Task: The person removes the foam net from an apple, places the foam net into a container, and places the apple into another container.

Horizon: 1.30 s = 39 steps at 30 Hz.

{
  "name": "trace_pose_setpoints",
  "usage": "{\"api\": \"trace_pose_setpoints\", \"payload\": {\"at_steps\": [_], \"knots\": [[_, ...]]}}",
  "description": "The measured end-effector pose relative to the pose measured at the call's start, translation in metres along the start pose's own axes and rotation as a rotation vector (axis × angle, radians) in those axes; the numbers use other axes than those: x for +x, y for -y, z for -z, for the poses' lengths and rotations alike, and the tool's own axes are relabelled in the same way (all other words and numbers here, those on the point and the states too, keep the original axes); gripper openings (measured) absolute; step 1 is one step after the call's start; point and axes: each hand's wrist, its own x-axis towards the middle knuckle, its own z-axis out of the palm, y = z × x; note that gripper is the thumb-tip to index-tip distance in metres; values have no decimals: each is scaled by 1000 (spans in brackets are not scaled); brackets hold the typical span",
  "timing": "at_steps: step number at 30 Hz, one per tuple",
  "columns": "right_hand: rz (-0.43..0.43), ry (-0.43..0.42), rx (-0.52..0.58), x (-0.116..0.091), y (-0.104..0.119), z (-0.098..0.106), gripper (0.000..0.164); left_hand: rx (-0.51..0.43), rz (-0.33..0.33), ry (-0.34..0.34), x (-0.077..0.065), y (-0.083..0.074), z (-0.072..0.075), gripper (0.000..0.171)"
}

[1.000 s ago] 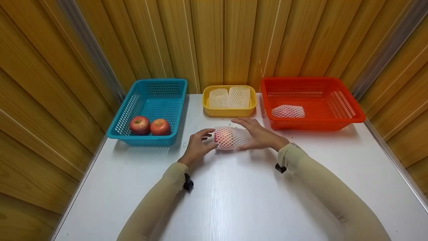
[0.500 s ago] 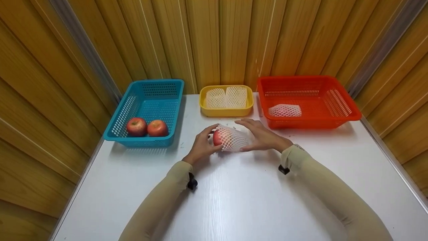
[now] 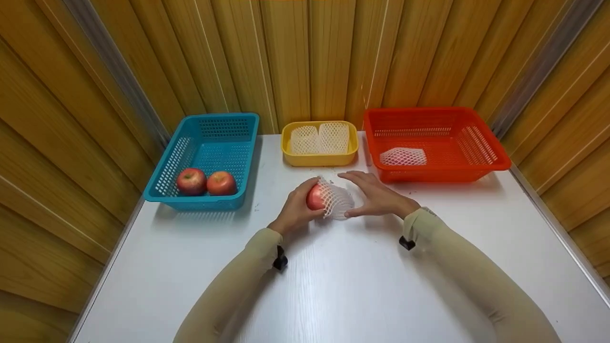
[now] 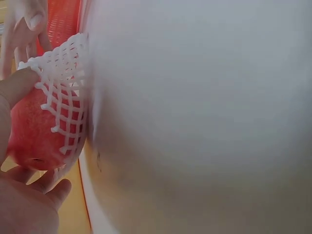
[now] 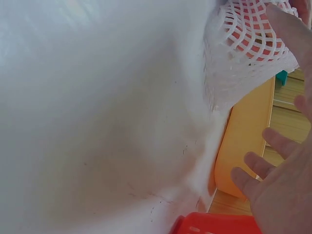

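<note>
An apple (image 3: 315, 197) is partly covered by a white foam net sleeve (image 3: 337, 202) over the white table. My left hand (image 3: 300, 206) grips the apple's bare left side, thumb at the front and fingers behind. In the left wrist view the net's cut edge (image 4: 53, 128) crosses the red skin, and the thumb lies at that edge. The sleeve's loose end points toward my right hand (image 3: 379, 194). That hand is spread wide, its thumb (image 5: 287, 30) against the net in the right wrist view and its other fingers held apart from it.
Two bare apples (image 3: 207, 182) lie in a blue basket (image 3: 153, 194) at left. A yellow tray (image 3: 320, 160) at the back holds two flat net sleeves (image 3: 319, 138). To the right, a red basket (image 3: 438, 174) contains a netted fruit (image 3: 403, 156). Wooden panels (image 3: 329, 62) enclose the table.
More bare red skin shows at the apple's left side than before, and the net's edge sits further right. My left hand has moved right and closed in around the apple; the right stays spread.
</note>
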Motion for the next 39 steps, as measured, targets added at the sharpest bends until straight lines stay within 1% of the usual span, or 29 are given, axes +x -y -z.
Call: {"api": "trace_pose_setpoints", "payload": {"at_steps": [7, 12, 18, 23, 26, 30, 33, 35, 39], "knots": [[-14, 6, 6, -1, -1, -1, 102, 21, 40, 11, 1, 0, 0, 83], [4, 9, -5, 1, 0, -2, 102, 14, 66, 17, -1, 1, 1, 82], [13, 16, 6, 5, 3, -4, 100, -11, 114, 19, -2, 2, 4, 81], [47, 16, 18, 11, 6, -7, 95, -5, 146, 22, -2, 2, 8, 81], [60, 16, 22, 15, 8, -8, 90, 6, 171, 24, -3, 2, 11, 81], [77, 12, 14, 21, 11, -11, 80, 5, 149, 15, -3, 4, 15, 76], [85, 0, 5, 25, 12, -12, 69, 3, 127, 8, -4, 6, 18, 72], [87, -8, -1, 28, 14, -13, 61, 8, 139, 13, -5, 7, 19, 72], [126, -27, -24, 32, 18, -16, 45, 6, 175, 23, -7, 7, 23, 74]]}}
